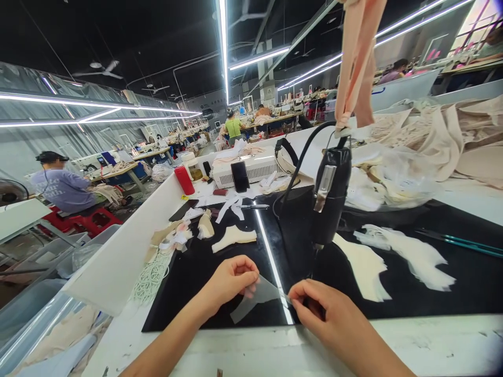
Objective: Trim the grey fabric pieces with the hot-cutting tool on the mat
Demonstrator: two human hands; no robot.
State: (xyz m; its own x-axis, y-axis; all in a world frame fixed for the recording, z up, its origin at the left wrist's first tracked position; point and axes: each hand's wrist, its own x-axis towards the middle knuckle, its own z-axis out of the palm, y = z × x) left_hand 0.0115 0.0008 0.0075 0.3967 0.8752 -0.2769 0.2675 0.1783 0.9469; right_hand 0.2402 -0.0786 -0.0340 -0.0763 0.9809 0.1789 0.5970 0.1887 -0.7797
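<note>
Between my hands a thin, see-through white piece of fabric [257, 296] is stretched low over the glossy black work surface [188, 293]. My left hand [234, 277] pinches its upper left part between thumb and fingers. At its right end my right hand [320, 306] grips the corner, fingers curled. Just beyond my right hand hangs a black hand-held machine [332, 188] with a cable, its thin lower tip pointing down at the surface. A cream cut piece [233, 237] lies beyond my left hand. More cream pieces [363, 267] and white pieces [422, 256] lie to the right.
Teal-handled tweezers [471, 243] lie far right. Pale green cord [151, 277] and scraps sit left. At the back stand a white vented box [251, 170], a phone [240, 176] and a red cylinder [184, 180]. Beige fabric [440, 136] is heaped right. Co-workers sit beyond.
</note>
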